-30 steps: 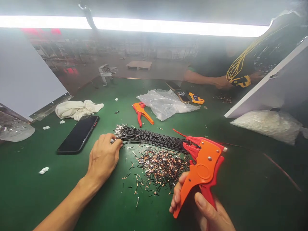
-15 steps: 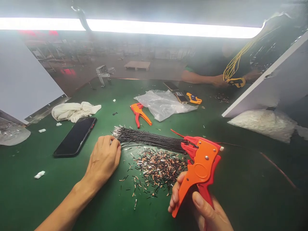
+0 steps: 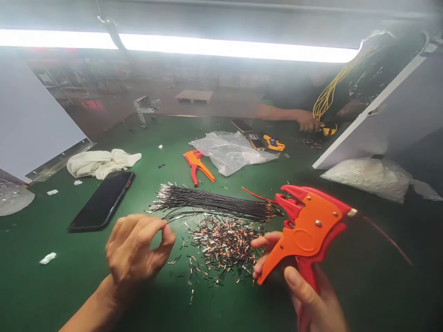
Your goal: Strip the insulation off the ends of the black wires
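My left hand point(image 3: 140, 246) pinches the end of a thin black wire point(image 3: 183, 214) between thumb and forefinger. The wire runs right, along the near side of a bundle of black wires point(image 3: 214, 200) with silvery terminals at their left ends. My right hand point(image 3: 297, 276) is wrapped round the handles of an orange and red wire stripper point(image 3: 308, 230). Its jaws are apart and point left, near the bundle's right end. Below the bundle lies a heap of cut wire ends point(image 3: 224, 244), black bits with copper strands.
A black phone point(image 3: 102, 203) and white gloves point(image 3: 104, 162) lie at left. Beyond the bundle are a second wire stripper point(image 3: 198, 166), a plastic bag point(image 3: 231, 152) and a yellow stripper point(image 3: 274, 143). Across the table a co-worker's hands point(image 3: 308, 121) hold yellow wires. White panels flank both sides.
My left hand has drawn back from the bundle toward me, bringing a wire's end with it. The wire stripper has shifted slightly right and tilted. The co-worker's tool has lowered.
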Demonstrator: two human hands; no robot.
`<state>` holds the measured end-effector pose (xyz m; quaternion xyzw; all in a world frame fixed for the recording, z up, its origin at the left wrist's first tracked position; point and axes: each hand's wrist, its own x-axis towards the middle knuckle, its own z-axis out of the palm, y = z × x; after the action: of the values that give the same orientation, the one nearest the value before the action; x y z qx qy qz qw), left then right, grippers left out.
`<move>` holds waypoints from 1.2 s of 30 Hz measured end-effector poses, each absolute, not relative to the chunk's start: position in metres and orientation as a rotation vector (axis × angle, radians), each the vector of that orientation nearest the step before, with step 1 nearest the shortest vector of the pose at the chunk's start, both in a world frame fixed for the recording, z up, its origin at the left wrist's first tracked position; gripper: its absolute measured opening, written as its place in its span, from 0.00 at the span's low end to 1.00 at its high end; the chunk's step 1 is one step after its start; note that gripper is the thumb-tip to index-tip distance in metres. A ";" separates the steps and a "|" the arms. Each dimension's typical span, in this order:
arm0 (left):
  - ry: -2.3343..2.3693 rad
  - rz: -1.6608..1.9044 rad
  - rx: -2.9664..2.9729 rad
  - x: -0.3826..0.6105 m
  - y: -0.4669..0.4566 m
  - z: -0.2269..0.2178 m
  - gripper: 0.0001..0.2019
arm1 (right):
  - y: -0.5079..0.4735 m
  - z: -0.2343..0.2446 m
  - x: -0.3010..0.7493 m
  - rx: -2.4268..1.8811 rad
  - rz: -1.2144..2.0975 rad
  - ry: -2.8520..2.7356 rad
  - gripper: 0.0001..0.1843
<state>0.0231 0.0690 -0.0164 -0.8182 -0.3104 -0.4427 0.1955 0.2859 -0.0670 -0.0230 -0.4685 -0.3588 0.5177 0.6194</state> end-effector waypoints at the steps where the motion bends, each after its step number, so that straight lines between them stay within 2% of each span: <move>1: -0.850 -1.259 -2.292 0.024 0.065 -0.014 0.14 | -0.066 -0.020 0.289 -1.071 1.205 -0.809 0.19; 5: -0.782 -1.230 -2.363 0.024 0.049 -0.005 0.13 | -0.062 -0.014 0.299 -1.021 1.284 -0.732 0.28; 13: -0.806 -1.318 -2.364 0.012 0.037 0.000 0.15 | -0.054 -0.021 0.302 -0.957 1.601 -0.818 0.24; 18: -0.704 -1.303 -2.430 0.011 0.039 -0.003 0.13 | -0.051 -0.018 0.295 -0.827 1.716 -0.827 0.30; 21: -0.555 -1.151 -2.485 0.022 0.044 -0.007 0.10 | -0.053 -0.013 0.294 -0.883 1.655 -0.816 0.33; 28: -0.589 -1.171 -2.295 0.034 0.066 -0.019 0.12 | -0.057 -0.009 0.317 -0.913 1.318 -0.763 0.39; 36: -0.667 -1.173 -2.236 0.030 0.076 -0.017 0.15 | -0.053 -0.006 0.321 -0.963 1.283 -0.716 0.34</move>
<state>0.0298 0.0757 -0.0175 -0.8263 -0.2466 -0.4334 0.2617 0.3212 -0.0526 -0.0055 -0.4217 -0.3139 0.5620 0.6386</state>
